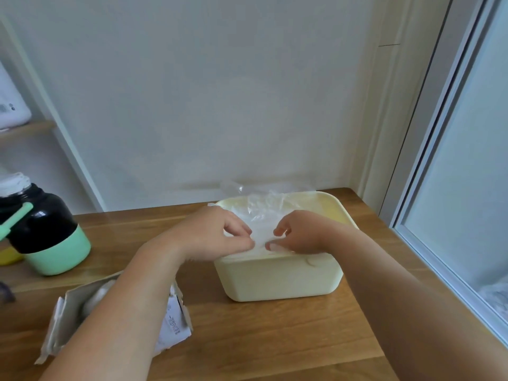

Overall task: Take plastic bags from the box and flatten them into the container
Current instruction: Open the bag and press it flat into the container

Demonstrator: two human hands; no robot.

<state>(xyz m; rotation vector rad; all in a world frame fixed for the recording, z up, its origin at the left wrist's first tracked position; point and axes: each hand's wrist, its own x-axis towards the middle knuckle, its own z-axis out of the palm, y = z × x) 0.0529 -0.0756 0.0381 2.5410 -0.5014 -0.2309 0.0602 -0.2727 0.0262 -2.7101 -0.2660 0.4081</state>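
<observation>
A pale yellow plastic container point(277, 279) stands on the wooden table, its top open. A clear plastic bag point(264, 210) lies in it, its far end crumpled over the back rim. My left hand point(217, 232) and my right hand point(299, 235) are both over the container's front half, each pinching the bag's near edge between thumb and fingers. A torn cardboard box point(68, 320) lies at the lower left, partly hidden under my left forearm, with white bags showing inside.
A black and mint green flask point(46, 232) stands at the left of the table point(261, 339). A white wall rises behind the container. A window frame point(428, 215) runs along the table's right edge. A shelf with a white appliance point(11, 105) is at far left.
</observation>
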